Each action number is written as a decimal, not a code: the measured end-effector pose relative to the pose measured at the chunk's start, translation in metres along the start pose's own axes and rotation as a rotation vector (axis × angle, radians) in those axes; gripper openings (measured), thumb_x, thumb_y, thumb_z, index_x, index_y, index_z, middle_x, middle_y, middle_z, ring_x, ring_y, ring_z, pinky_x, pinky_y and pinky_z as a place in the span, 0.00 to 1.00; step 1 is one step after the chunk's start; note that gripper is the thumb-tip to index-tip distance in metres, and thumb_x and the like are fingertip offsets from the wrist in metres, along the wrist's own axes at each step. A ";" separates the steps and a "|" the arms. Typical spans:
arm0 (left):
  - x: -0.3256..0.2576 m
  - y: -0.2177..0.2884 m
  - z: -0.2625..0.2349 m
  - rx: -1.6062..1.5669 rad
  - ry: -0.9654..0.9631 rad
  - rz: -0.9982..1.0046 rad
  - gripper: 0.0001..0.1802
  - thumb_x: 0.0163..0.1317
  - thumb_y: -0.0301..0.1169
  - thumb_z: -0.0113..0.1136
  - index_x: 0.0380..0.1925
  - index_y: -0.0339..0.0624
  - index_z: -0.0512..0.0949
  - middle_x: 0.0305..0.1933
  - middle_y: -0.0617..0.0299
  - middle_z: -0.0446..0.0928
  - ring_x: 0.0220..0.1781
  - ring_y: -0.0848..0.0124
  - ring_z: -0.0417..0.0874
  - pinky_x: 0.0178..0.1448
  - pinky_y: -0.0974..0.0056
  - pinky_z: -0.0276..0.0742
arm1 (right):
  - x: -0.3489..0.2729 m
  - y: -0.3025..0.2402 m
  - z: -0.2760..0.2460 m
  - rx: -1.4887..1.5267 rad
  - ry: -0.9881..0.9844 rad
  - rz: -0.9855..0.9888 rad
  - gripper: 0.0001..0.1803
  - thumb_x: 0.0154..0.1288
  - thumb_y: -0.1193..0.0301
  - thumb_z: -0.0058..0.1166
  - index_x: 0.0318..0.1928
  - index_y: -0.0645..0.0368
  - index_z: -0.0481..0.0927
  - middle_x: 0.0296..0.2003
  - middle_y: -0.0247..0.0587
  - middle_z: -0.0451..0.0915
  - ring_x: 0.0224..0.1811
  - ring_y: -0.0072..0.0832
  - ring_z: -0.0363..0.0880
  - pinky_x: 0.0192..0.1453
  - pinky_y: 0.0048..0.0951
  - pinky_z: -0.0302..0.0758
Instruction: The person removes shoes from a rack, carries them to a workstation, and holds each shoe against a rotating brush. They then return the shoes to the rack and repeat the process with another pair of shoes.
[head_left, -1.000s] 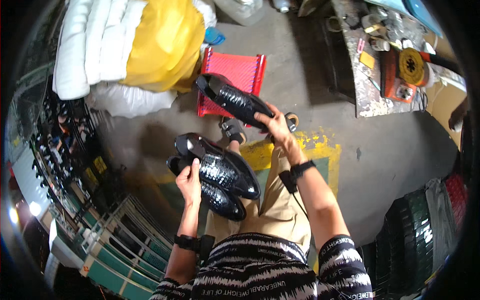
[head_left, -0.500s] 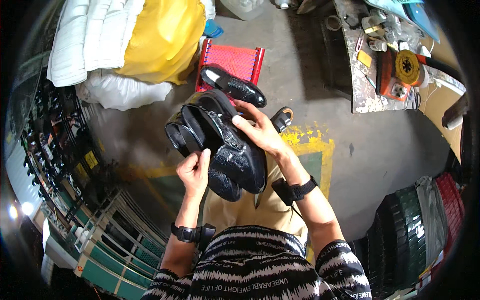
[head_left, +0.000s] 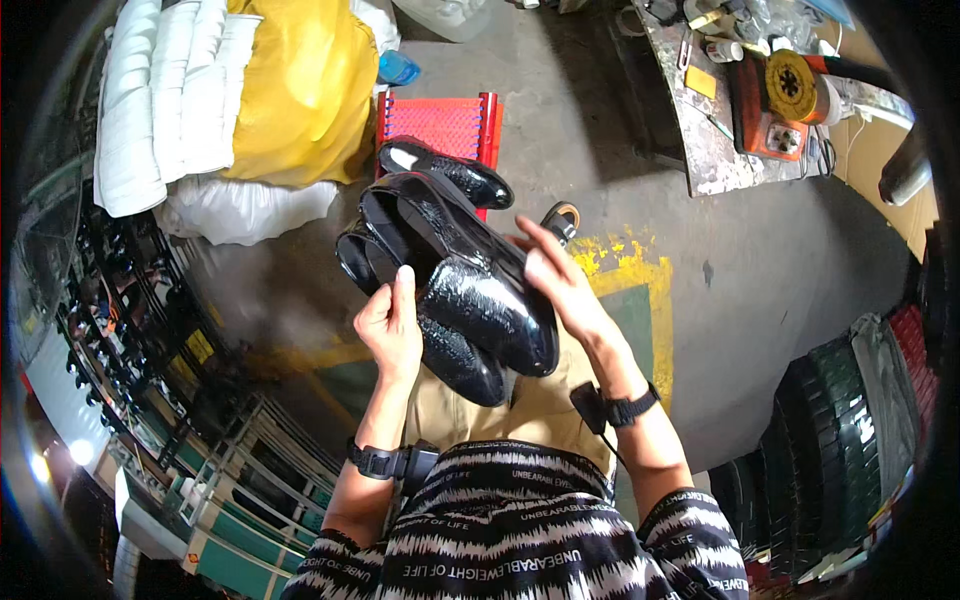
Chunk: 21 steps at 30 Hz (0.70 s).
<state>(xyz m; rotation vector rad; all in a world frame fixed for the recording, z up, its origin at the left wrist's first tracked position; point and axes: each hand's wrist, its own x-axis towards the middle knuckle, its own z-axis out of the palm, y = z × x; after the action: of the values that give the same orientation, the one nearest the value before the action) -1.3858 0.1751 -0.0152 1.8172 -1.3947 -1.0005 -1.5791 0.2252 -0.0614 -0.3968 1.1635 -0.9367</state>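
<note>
My left hand (head_left: 392, 335) is closed round the inner sides of two glossy black shoes, a larger-looking upper shoe (head_left: 490, 305) and a lower shoe (head_left: 462, 368) tucked against it. Both have their openings away from me and toes toward my lap. My right hand (head_left: 568, 285) is beside the upper shoe's right side with its fingers stretched out; whether the fingertips touch the shoe I cannot tell. Beyond the pair, another black shoe (head_left: 465, 178) with a pale insole lies on a low red woven stool (head_left: 440, 115).
A yellow bundle (head_left: 300, 100) and white sacks (head_left: 250, 210) stand at the far left. A cluttered worktable (head_left: 725, 170) is at the far right. Racks (head_left: 250, 500) line the left side. Stacked dark items (head_left: 810, 450) sit at the lower right. A sandal (head_left: 560, 222) shows on the floor.
The shoe pair has turned in my left hand, so the upper shoe's glossy top now faces up more. My right hand has come off the shoe's heel side and moved right and nearer.
</note>
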 end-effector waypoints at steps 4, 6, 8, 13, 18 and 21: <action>0.003 0.017 0.023 -0.033 0.014 -0.058 0.18 0.60 0.28 0.55 0.12 0.35 0.69 0.12 0.75 0.56 0.18 0.85 0.53 0.20 0.75 0.49 | -0.046 0.013 -0.009 -0.194 0.131 -0.092 0.50 0.39 0.56 0.68 0.63 0.50 0.56 0.55 0.63 0.60 0.62 0.50 0.57 0.66 0.37 0.52; -0.004 0.032 0.033 0.011 0.000 -0.048 0.15 0.60 0.28 0.54 0.16 0.35 0.74 0.13 0.76 0.58 0.18 0.86 0.54 0.20 0.75 0.50 | -0.055 0.004 -0.020 0.067 0.170 -0.016 0.48 0.39 0.65 0.69 0.62 0.54 0.57 0.56 0.55 0.63 0.60 0.41 0.61 0.64 0.33 0.56; -0.011 0.056 0.040 0.053 -0.090 -0.044 0.12 0.62 0.29 0.50 0.28 0.38 0.82 0.14 0.77 0.67 0.17 0.88 0.56 0.20 0.75 0.50 | -0.059 0.000 -0.039 0.370 0.193 0.044 0.45 0.39 0.75 0.67 0.61 0.60 0.58 0.54 0.44 0.69 0.56 0.28 0.67 0.61 0.30 0.61; -0.006 0.071 0.060 -0.258 -0.093 -0.117 0.21 0.65 0.31 0.43 0.15 0.35 0.74 0.17 0.64 0.77 0.15 0.87 0.56 0.21 0.76 0.50 | -0.080 0.001 -0.095 0.676 0.308 -0.148 0.44 0.38 0.75 0.62 0.60 0.67 0.58 0.54 0.47 0.67 0.56 0.32 0.67 0.62 0.31 0.61; -0.005 0.079 0.083 -0.117 -0.231 -0.044 0.20 0.65 0.33 0.45 0.17 0.33 0.74 0.12 0.64 0.73 0.13 0.81 0.70 0.21 0.77 0.56 | -0.101 0.002 -0.145 0.791 0.464 -0.366 0.43 0.39 0.71 0.60 0.59 0.69 0.58 0.55 0.48 0.67 0.56 0.35 0.67 0.64 0.32 0.59; -0.007 0.079 0.092 -0.062 -0.261 -0.047 0.19 0.64 0.34 0.47 0.17 0.33 0.74 0.12 0.65 0.72 0.12 0.82 0.68 0.20 0.77 0.54 | -0.115 -0.005 -0.169 0.812 0.544 -0.456 0.42 0.40 0.71 0.60 0.59 0.69 0.58 0.54 0.48 0.68 0.55 0.35 0.68 0.63 0.32 0.61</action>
<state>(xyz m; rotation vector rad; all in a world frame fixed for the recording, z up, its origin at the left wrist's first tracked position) -1.5042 0.1597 0.0054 1.7287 -1.4590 -1.3293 -1.7440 0.3454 -0.0533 0.2925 1.0700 -1.8940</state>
